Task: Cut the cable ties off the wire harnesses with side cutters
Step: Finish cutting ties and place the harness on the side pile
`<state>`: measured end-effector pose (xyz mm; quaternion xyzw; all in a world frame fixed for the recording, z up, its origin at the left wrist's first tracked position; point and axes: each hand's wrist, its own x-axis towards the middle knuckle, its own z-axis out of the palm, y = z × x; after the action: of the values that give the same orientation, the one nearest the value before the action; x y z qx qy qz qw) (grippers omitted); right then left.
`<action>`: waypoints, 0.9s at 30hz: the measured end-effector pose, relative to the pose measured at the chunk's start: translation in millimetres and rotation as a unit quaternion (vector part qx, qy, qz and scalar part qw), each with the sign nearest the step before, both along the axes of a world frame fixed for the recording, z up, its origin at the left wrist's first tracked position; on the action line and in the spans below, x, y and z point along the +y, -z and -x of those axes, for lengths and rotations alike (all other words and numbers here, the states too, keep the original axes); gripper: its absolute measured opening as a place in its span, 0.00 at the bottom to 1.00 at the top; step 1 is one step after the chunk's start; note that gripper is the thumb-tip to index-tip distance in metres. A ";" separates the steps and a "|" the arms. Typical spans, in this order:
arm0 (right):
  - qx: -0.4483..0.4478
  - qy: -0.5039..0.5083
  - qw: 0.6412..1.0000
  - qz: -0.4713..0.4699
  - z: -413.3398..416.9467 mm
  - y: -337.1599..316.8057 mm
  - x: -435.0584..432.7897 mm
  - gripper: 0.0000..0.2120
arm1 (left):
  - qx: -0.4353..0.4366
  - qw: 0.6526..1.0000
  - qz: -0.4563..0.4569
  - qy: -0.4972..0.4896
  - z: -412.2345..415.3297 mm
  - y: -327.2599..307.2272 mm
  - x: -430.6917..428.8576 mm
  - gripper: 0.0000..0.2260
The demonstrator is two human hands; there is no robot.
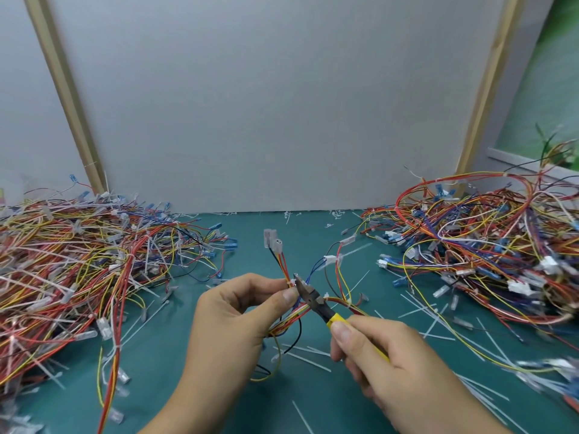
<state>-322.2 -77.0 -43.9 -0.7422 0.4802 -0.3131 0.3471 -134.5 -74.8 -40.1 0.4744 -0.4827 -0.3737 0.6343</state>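
My left hand [238, 311] pinches a wire harness [282, 267] of red, yellow, blue and black wires, held up over the green table. A white cable tie [292, 281] wraps the bundle just above my left thumb. My right hand [379, 352] grips the yellow handles of the side cutters [316, 300]. The cutters' dark jaws point up and left, with their tips at the cable tie. Clear plastic connectors [271, 239] stick up at the harness's top end.
A big heap of harnesses [72, 270] fills the table's left side, and another heap [488, 239] fills the right. Cut white ties [308, 360] lie scattered on the green mat [175, 355] around my hands. A grey panel [275, 104] stands behind.
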 end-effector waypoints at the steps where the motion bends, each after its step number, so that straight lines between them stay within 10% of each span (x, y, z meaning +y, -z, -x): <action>1: -0.002 -0.001 1.000 0.003 0.0 0.4 0.2 0.31 | -0.001 1.000 0.000 -0.001 0.3 -0.8 0.1 0.04; 10: -0.071 -0.002 0.997 -0.008 7.1 -7.0 -5.1 0.27 | -0.115 0.991 -0.026 -0.056 -11.5 4.5 -10.2 0.03; 14: -0.048 0.000 0.998 0.051 11.1 -18.9 -5.8 0.26 | -0.485 0.871 0.007 -0.074 -38.6 -11.6 -12.4 0.21; 19: 0.084 -0.057 0.989 0.108 30.1 -28.2 21.0 0.18 | -0.533 0.829 -0.115 0.123 -46.0 -32.2 -10.3 0.09; 27: 0.292 -0.124 0.943 0.100 12.7 15.8 49.1 0.17 | -0.294 0.952 0.048 -0.069 -8.0 -134.8 -21.5 0.09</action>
<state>-334.9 -27.9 -59.6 -0.8856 0.4309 -0.0836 0.1518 -126.5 -96.3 94.8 0.5642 -0.6311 -0.1496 0.5109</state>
